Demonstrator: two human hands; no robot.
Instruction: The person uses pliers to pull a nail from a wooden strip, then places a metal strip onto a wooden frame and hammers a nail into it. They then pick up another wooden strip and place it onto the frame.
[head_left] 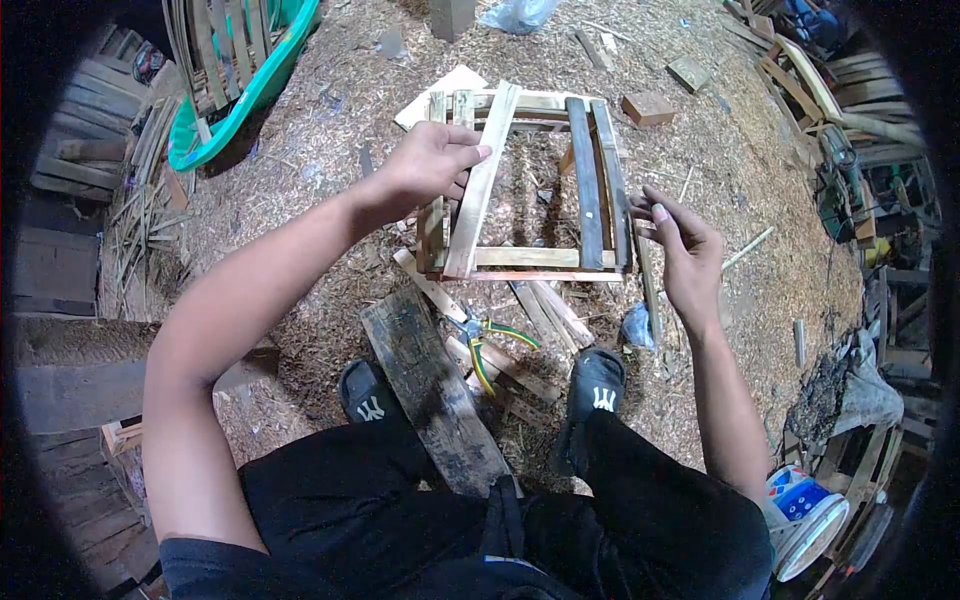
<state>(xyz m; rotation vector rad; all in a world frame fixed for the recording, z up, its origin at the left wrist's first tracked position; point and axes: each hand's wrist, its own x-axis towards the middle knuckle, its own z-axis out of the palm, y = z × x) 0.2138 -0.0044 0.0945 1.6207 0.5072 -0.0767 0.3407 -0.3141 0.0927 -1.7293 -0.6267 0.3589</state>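
Note:
A small slatted wooden frame point(548, 256) stands in front of me, with dark slats on its right side and paler ones on its left. My left hand point(428, 165) pinches a pale slat point(484, 190) that lies slanted across the frame's left part. Beside the frame's right edge is my right hand point(688, 250), thumb and fingers bent close together around something thin that I cannot make out. Pliers point(475, 335) with green and yellow handles lie open below the frame, next to a thick dark plank point(430, 380) between my feet.
Wood shavings and loose sticks cover the ground. A green basin point(225, 140) with slats is at upper left. A wood block point(648, 108) lies beyond the frame. A white and blue bucket point(808, 525) stands at lower right. Stacked wood lines both sides.

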